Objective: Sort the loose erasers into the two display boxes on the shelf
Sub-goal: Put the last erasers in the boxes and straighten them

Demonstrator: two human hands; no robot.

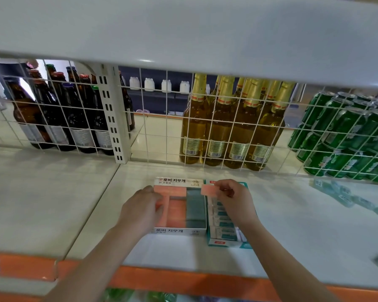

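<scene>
Fingers (224, 189) of the right hand (231, 198) are curled and pinch a flat pink rectangular eraser (209, 190) by its right end; the eraser is held level above the seam between the two boxes, near their back edges; the left hand (140, 211) is laid over the left side of the white cardboard display box (179, 231) printed with black lettering, its fingers bent down onto the pink erasers (177, 209) inside, though whether any one is gripped cannot be told; that box is filled with pink erasers on the left and a column of grey-green erasers (195, 205) on the right; just beside it, touching on the right, a teal-and-white cardboard display box (227, 244) is seen, packed with white erasers in teal sleeves (222, 221); both boxes are set on the white shelf board (52, 203) with an orange front strip (162, 282); several loose sleeved erasers (345, 197) are scattered well to the right on the shelf, blurred; behind a white wire grid (162, 118), brown glass bottles (59, 114), gold-foiled amber bottles (231, 127) and green cans (347, 138) are lined up.
</scene>
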